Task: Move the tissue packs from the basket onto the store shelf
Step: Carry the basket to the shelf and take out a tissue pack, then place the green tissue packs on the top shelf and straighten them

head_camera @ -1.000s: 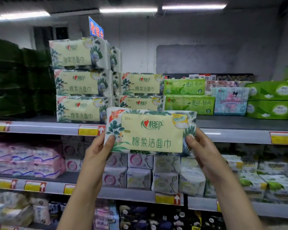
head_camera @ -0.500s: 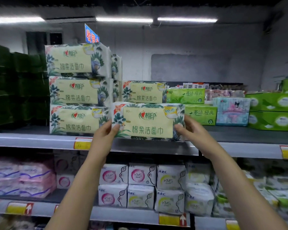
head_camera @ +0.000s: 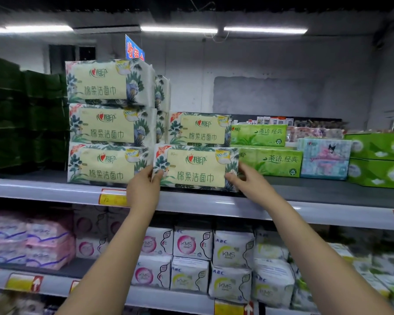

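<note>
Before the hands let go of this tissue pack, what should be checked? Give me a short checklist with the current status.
1. Tissue pack resting on top shelf: ok, as far as the view shows.
2. Left hand and right hand hold its two ends: ok.
3. Label facing outward and upright: ok.
4. Front flush with the three-pack stack beside it: cannot tell.
5. Packs remaining in the basket: cannot tell, basket out of view.

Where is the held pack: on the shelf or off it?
On it, apparently: tissue pack stands upright on the shelf, left hand and right hand gripping its ends.
</note>
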